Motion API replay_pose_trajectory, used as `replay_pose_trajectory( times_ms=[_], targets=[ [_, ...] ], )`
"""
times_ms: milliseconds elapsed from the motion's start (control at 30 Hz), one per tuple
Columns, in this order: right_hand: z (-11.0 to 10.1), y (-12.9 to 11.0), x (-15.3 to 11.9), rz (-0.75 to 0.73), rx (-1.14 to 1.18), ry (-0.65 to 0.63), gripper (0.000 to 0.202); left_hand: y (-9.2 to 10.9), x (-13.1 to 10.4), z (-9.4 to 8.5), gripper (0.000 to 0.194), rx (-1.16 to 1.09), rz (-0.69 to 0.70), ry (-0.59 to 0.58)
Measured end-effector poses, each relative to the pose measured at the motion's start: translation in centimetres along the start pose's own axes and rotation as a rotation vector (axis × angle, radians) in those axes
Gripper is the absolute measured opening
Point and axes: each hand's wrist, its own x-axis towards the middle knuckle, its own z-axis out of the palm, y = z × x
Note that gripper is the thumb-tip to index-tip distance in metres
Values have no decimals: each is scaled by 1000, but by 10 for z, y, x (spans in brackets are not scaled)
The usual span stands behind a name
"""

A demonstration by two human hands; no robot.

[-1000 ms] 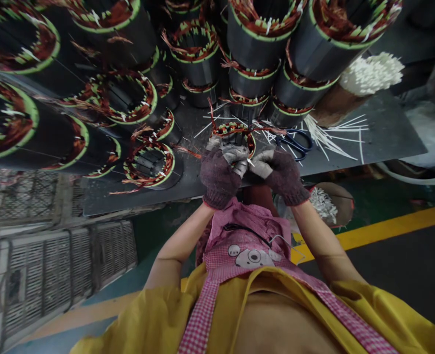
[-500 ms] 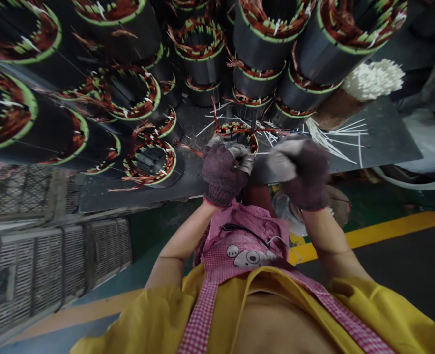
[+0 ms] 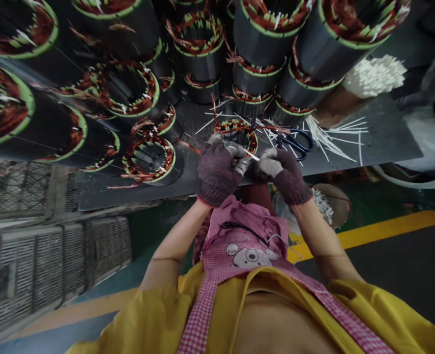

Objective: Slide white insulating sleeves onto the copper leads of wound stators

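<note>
Yellow shirt, pink gingham apron w/ gloves

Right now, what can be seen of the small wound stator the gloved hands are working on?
The small stator stands upright on the dark table, open end up. It is a dark cylinder with a green rim, copper-coloured windings and white strips poking from the top. The left hand rests against its near edge; the right hand pinches a thin white strip beside it. Scissors lie just to its right.

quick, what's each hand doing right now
Left hand: closed, gripping the near rim of the small motor coil.
Right hand: closed, pinching a thin white strip at the coil's edge.
</note>
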Motion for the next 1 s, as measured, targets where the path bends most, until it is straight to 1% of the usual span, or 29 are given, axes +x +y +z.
replay_pose_trajectory(
  times_ms=[100,167,200,267,300,333,367,400,467,500,533,600,633,667,700,733,767,800,833,867,900,1000],
  targets=[
    [13,-7,2,47,108,173,24,-1,0,6,10,-49,73,65],
    [22,-17,5,8,170,277,23,1,-1,14,10,-35,65,76],
    [25,-23,7,-50,198,332,20,4,-3,20,11,-2,34,80],
    [27,-36,6,-251,179,439,5,16,-8,32,15,78,-42,101],
    [25,-40,3,-367,113,466,15,24,-11,37,16,97,-62,130],
    [21,-43,0,-459,-3,451,28,33,-15,40,19,91,-74,176],
    [17,-44,-4,-508,-160,400,38,42,-20,41,23,57,-73,224],
    [13,-41,-7,-503,-330,320,43,49,-26,39,30,14,-63,269],
    [7,-30,-11,-398,-577,148,42,55,-34,28,42,-25,-19,313],
    [5,-22,-12,-350,-626,93,39,52,-36,19,44,-5,6,298],
    [5,-14,-11,-323,-625,66,37,45,-34,9,43,29,46,261],
    [6,0,-9,-326,-537,63,33,22,-19,-12,37,70,183,142],
    [6,4,-7,-340,-490,71,31,8,-6,-22,34,37,298,59],
    [6,8,-5,-346,-456,82,29,-5,9,-31,32,-14,419,-59],
    [5,10,-3,-346,-433,92,26,-17,25,-37,30,-74,508,-178],
    [4,11,-1,-341,-421,95,23,-27,40,-41,27,-128,547,-298],
    [1,12,2,-334,-413,94,20,-34,53,-43,24,-189,558,-403],
    [-2,12,4,-327,-408,83,18,-38,62,-43,22,-251,546,-480],
    [-5,13,6,-325,-399,70,16,-40,68,-41,21,-309,530,-526],
    [-9,14,8,-327,-386,57,15,-40,69,-39,23,-357,517,-541],
    [-12,15,11,-335,-369,49,14,-38,66,-36,25,-386,508,-528],
    [-17,19,15,-364,-331,69,13,-28,45,-28,22,-370,485,-380]
  ],
)
